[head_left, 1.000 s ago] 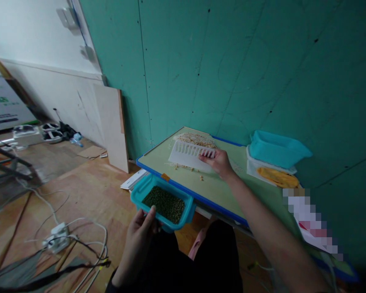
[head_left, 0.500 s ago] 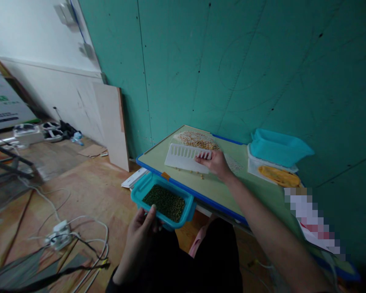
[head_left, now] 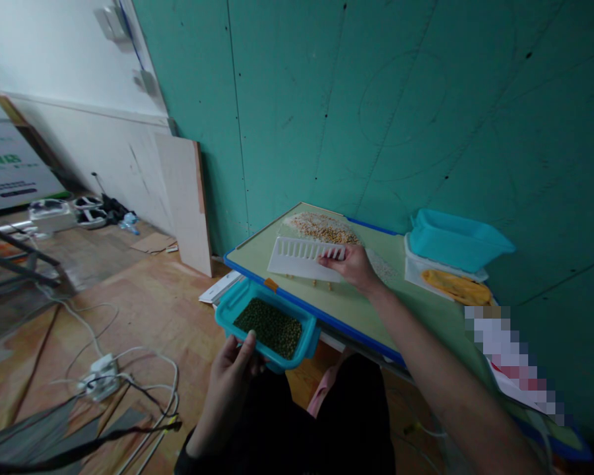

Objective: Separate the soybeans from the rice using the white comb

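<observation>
My left hand (head_left: 231, 376) grips the near rim of a teal tray (head_left: 237, 305) filled with green beans (head_left: 268, 326), held just below the table's blue front edge (head_left: 321, 318). My right hand (head_left: 352, 265) is closed on the right end of a white slotted scraper (head_left: 299, 256) that stands on the green tabletop (head_left: 356, 300). A few loose yellow beans (head_left: 315, 284) lie along the scraper's near side. Behind it, a spread of yellow beans and pale grains (head_left: 321, 227) covers the table's far corner.
A teal basin (head_left: 455, 239) sits upside down on a white tray with an orange item (head_left: 455, 286) at the table's right. A teal wall stands right behind. A power strip and cables (head_left: 101, 376) lie on the wooden floor at left; a board (head_left: 185, 198) leans on the wall.
My right hand has drawn the scraper a little toward the table's near edge, bringing a few yellow beans with it. The tray in my left hand stays in place.
</observation>
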A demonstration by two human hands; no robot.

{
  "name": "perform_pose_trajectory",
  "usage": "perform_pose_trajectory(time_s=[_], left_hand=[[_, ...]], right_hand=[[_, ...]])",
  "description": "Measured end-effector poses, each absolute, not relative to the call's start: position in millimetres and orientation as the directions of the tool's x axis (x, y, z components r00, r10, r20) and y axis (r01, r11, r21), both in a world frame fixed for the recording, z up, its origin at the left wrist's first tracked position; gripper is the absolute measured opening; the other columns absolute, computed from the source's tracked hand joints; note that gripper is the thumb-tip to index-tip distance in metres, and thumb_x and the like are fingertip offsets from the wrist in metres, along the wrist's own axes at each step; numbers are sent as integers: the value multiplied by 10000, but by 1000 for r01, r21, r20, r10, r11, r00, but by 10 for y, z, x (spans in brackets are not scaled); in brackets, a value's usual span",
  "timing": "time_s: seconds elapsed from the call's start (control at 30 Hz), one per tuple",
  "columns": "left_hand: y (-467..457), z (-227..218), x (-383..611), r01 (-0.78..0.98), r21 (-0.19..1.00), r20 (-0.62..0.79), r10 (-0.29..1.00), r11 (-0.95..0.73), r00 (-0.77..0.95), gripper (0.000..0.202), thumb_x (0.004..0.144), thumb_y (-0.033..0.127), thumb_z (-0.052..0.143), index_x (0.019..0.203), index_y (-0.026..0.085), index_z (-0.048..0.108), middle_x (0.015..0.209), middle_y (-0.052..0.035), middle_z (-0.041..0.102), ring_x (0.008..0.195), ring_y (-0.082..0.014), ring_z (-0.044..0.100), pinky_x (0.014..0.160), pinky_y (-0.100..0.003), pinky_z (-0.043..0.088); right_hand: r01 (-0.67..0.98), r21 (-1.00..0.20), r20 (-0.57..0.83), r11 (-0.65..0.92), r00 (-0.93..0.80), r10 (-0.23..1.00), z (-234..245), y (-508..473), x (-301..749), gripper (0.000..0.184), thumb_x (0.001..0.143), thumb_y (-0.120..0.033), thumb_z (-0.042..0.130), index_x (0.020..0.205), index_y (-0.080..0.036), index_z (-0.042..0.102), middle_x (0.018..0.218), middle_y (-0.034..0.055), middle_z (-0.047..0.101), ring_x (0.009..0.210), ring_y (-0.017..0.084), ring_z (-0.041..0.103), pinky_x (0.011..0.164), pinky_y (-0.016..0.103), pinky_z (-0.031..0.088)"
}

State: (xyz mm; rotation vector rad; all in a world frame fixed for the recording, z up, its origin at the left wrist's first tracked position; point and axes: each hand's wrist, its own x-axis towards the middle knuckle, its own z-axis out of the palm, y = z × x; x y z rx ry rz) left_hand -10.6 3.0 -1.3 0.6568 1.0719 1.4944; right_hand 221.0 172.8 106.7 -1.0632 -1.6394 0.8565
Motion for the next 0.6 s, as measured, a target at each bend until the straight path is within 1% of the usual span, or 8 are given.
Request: perform_pose_trajectory(time_s=[0.07, 0.23, 0.4, 0.47, 0.53, 0.6], left_hand=[[32, -24, -107, -476, 879, -155, 965, 38, -210, 317, 802, 476, 759, 797, 202, 600, 455, 73, 547, 449, -92, 529, 492, -192, 412], [32, -19, -101, -460, 887, -149, 965, 33, -217, 316, 804, 473, 756, 773, 201, 599, 458, 70, 549, 447, -97, 531, 488, -198, 419], [13, 43, -86, -451, 892, -158, 962, 42, -223, 352, 772, 490, 777, 716, 206, 577, 479, 74, 523, 466, -92, 508, 484, -195, 402], [7, 63, -87, -438, 898, -166, 958, 49, -233, 366, 754, 497, 789, 701, 201, 580, 495, 77, 512, 466, -83, 481, 475, -191, 389], [1, 66, -89, -442, 896, -172, 951, 43, -257, 357, 737, 491, 805, 718, 200, 598, 497, 88, 494, 453, -74, 446, 462, -187, 378], [-10, 53, -85, -457, 889, -188, 939, 38, -287, 339, 720, 477, 821, 766, 203, 629, 510, 92, 500, 458, -76, 445, 461, -190, 388]], right_hand=[[249, -894, 344, 374, -154, 926, 1060, 1724, 2218, 335, 563, -454, 868, 650, -174, 706, 652, 45, 717, 592, 187, 640, 573, 309, 519], [250, -900, 335, 357, -127, 934, 1084, 1725, 2222, 315, 567, -421, 865, 656, -153, 725, 651, 53, 723, 583, 183, 640, 554, 296, 496], [230, -899, 372, 373, -49, 927, 1243, 1662, 2305, 365, 548, -453, 878, 697, -150, 739, 724, 76, 757, 659, 220, 687, 633, 337, 549], [235, -894, 398, 382, 21, 917, 1298, 1514, 2405, 365, 579, -453, 871, 754, -155, 752, 781, 81, 776, 714, 242, 712, 681, 361, 571], [303, -876, 429, 375, 134, 893, 1316, 1268, 2537, 345, 653, -444, 839, 843, -165, 768, 838, 82, 788, 760, 264, 728, 696, 376, 579], [456, -817, 494, 354, 234, 837, 1299, 963, 2675, 296, 717, -442, 800, 850, -179, 772, 803, 80, 785, 752, 284, 730, 663, 377, 571]])
